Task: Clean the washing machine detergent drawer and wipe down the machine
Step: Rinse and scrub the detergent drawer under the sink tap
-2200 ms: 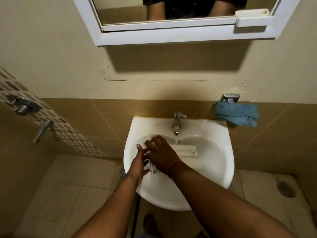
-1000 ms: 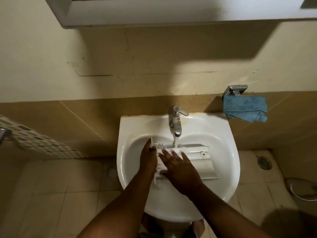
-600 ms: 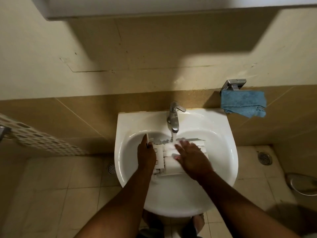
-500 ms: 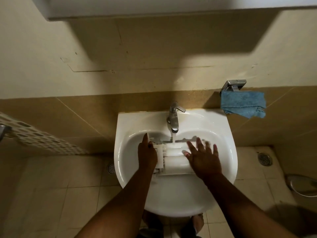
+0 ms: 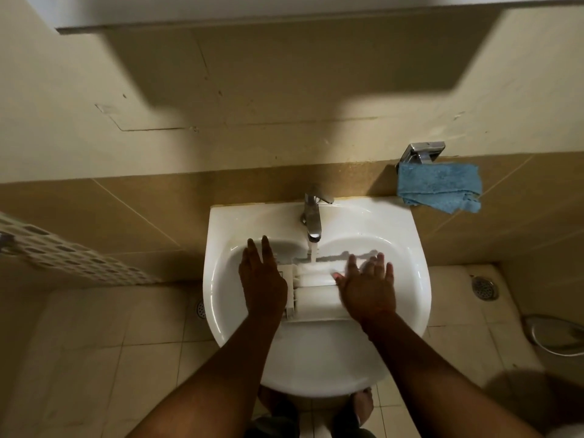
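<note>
A white plastic detergent drawer [image 5: 316, 290], rectangular and ribbed into compartments, is laid in the glossy white ceramic basin [image 5: 407, 248] beneath the running chrome tap [image 5: 312, 218]. Its left end is covered by the left hand [image 5: 263, 281], fingers straight; the right hand [image 5: 368, 287] is spread flat on its right part. A blue terry cloth [image 5: 439, 187] is hung on a chrome wall holder [image 5: 422, 151].

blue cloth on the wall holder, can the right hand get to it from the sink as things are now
Probably yes. The right hand is open and holds nothing, and the cloth hangs up and to its right with nothing between them.
</note>
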The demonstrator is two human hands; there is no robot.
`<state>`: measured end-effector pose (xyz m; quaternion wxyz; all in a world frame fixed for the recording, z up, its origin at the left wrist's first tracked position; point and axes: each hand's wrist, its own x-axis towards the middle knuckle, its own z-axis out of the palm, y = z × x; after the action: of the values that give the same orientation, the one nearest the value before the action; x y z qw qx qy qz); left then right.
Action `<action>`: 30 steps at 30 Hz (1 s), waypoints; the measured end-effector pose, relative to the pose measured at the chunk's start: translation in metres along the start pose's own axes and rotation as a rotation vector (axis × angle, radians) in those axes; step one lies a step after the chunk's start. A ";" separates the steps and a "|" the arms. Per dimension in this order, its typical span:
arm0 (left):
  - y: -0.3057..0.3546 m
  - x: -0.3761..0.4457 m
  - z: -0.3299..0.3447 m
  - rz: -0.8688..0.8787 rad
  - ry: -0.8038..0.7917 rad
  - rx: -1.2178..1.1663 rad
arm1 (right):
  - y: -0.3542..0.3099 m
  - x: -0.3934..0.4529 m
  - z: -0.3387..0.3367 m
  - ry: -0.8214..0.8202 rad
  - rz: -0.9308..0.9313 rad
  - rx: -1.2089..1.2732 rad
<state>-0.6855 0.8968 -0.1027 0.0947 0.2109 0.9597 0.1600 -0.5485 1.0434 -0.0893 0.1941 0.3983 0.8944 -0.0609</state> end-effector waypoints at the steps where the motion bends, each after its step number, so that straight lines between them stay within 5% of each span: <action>1: 0.000 0.000 0.001 -0.011 0.002 0.003 | -0.009 0.000 -0.001 0.002 -0.021 0.010; 7: 0.000 0.002 -0.001 -0.007 -0.030 0.069 | -0.045 -0.003 0.004 -0.044 -0.546 0.032; 14: 0.002 0.002 0.000 -0.103 -0.083 0.095 | -0.007 -0.003 0.006 0.126 -0.120 0.001; 19: 0.001 0.002 0.001 -0.107 -0.080 0.061 | -0.067 -0.006 0.018 0.071 -0.545 0.079; 22: -0.002 0.000 0.002 -0.136 -0.072 -0.008 | -0.048 0.004 0.016 0.095 -0.552 0.082; 27: 0.001 0.000 0.001 -0.130 -0.068 -0.038 | 0.004 0.006 0.013 0.210 -0.122 0.076; 30: 0.000 -0.002 0.002 -0.143 -0.067 -0.064 | -0.029 0.004 0.009 0.144 -0.079 0.073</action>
<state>-0.6832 0.8969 -0.1041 0.1446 0.1437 0.9630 0.1765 -0.5698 1.0241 -0.1009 0.1119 0.3727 0.9183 -0.0721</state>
